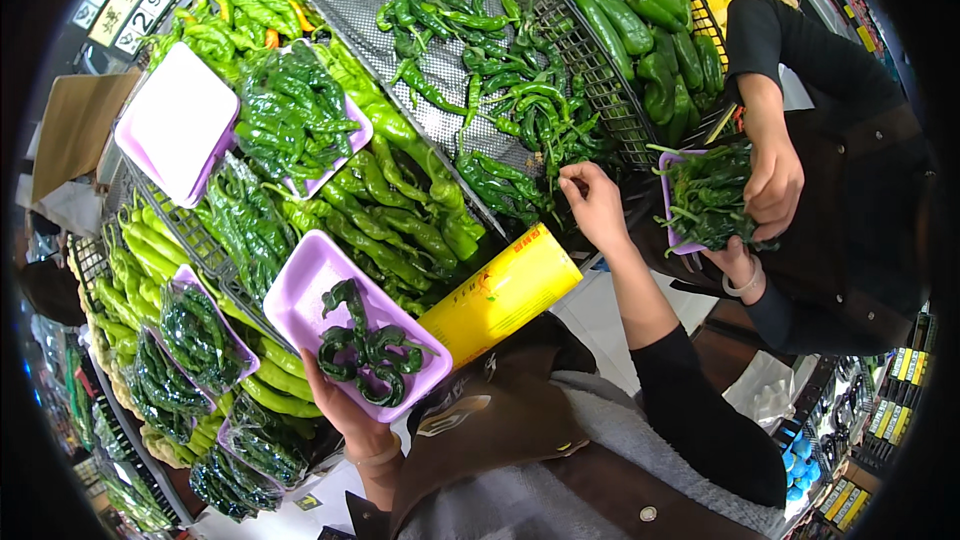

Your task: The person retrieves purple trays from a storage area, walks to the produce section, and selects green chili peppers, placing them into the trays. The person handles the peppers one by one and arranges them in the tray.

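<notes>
My left hand [346,409] grips the lower left edge of a purple foam tray [296,292]; several curled dark green peppers [367,349] lie in it. My right hand [596,202] is raised beside the loose thin green peppers [525,109] on the display, its thumb and index finger close together near a pepper stem. Whether it pinches anything is too small to tell. Between my hands a long yellow box [499,296] with printing rests against the edge of the display.
Empty foam trays [176,116] sit at upper left, near a film-wrapped pepper tray [296,112]. More wrapped peppers [202,334] lie lower left. A black crate [600,82] holds large green peppers. At right, a co-worker's hands [772,180] hold a filled pepper tray [709,199].
</notes>
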A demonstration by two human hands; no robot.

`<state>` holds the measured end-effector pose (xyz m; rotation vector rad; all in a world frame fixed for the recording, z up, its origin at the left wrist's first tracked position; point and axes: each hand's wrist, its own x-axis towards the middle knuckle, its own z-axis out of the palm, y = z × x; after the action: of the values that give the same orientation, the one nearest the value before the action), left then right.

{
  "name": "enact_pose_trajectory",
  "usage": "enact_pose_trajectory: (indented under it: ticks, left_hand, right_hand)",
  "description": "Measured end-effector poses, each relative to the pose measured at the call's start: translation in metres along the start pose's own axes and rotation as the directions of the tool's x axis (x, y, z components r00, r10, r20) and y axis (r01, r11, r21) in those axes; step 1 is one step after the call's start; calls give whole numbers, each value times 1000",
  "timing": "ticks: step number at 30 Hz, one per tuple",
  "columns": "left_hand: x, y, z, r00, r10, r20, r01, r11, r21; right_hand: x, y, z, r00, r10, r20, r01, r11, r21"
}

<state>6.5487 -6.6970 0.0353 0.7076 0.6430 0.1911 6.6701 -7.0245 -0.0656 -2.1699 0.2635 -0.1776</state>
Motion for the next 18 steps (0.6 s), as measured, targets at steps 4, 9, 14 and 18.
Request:
enact_pose_trajectory:
  ticks: [4, 9, 14, 18]
  left_hand:
    - [-4, 0, -3, 999, 46, -4, -45, 999, 30]
    - [-3, -7, 6, 997, 61, -54, -56, 994, 90]
    - [3, -14, 15, 993, 57, -105, -50, 996, 67]
    - [4, -16, 16, 998, 24, -50, -20, 998, 67]
  right_hand:
    - [25, 9, 17, 997, -20, 81, 25, 997, -72]
    - [51, -2, 41, 970, 18, 244, 3, 996, -84]
    - [80, 0, 43, 964, 21, 264, 53, 961, -272]
    - [92, 12, 24, 987, -77, 141, 53, 984, 168]
